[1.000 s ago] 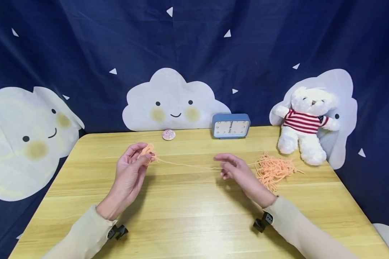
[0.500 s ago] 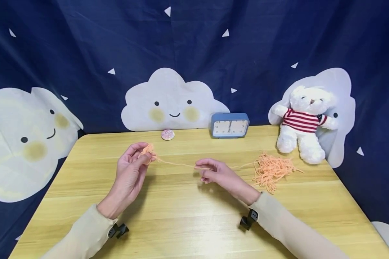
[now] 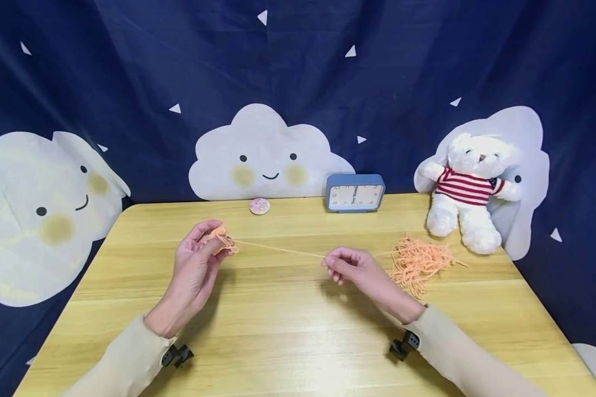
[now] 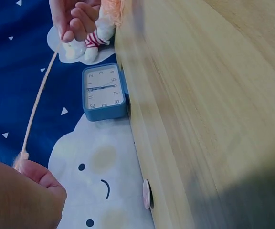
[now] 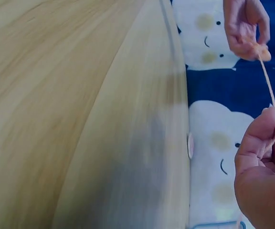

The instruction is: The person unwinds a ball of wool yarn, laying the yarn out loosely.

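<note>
My left hand [image 3: 193, 262] pinches a small bunch of peach yarn [image 3: 218, 232] between thumb and fingers, above the table's left half. From that bunch a single yarn strand [image 3: 278, 249] runs taut to my right hand [image 3: 360, 270], whose thumb and index finger pinch it. Past the right hand, the strand trails on to a loose tangled yarn pile [image 3: 419, 262] lying on the table. In the right wrist view the strand [image 5: 267, 81] rises straight from the right fingertips to the bunch in the left hand [image 5: 247, 26].
A blue alarm clock [image 3: 355, 193] stands at the back edge of the wooden table [image 3: 278, 331]. Left of it lies a round pinkish disc [image 3: 259, 206]. A white teddy bear [image 3: 469, 187] in a striped shirt sits at the back right, against a navy curtain [image 3: 392, 82].
My right hand slid left along the strand, then moved back right with thumb and index finger pinched on it. The strand straightened, and loops at the left hand's bunch shifted.
</note>
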The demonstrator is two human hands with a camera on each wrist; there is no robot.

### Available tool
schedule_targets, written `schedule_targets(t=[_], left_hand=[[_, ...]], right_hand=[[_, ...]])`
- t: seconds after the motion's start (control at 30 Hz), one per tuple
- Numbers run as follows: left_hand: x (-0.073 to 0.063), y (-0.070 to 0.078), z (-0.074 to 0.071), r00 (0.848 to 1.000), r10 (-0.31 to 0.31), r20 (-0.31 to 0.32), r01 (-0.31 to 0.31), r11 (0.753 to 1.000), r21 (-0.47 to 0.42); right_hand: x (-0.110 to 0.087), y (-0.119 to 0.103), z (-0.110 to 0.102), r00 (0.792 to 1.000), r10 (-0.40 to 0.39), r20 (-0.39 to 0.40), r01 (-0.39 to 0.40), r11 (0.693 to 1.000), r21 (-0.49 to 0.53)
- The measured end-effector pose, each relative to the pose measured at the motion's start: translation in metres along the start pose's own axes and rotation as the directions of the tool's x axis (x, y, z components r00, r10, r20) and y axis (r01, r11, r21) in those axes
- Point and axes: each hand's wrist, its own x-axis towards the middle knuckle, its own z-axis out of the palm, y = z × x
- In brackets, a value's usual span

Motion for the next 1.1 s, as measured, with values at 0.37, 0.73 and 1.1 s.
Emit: schedule_targets(t=[0.37, 0.73, 1.1], left_hand=[[-0.004, 0.004, -0.004, 0.998, -0.004, 0.057, 0.005, 1.0, -0.005], [-0.005, 0.004, -0.009, 0.998, 0.02, 0.059, -0.018, 0.999, -0.029], [-0.004, 0.005, -0.011, 0.999, 0.044, 0.029, -0.044, 0.999, -0.02]], right_hand=[[-0.02, -0.005, -0.038, 0.978, -0.035, -0.203, 0.05, 0.996, 0.072], [-0.046, 0.001, -0.073, 0.945, -0.059, -0.323, 0.116, 0.98, 0.162], [-0.064, 0.004, -0.115, 0.904, -0.146, -0.401, 0.275, 0.918, 0.286]])
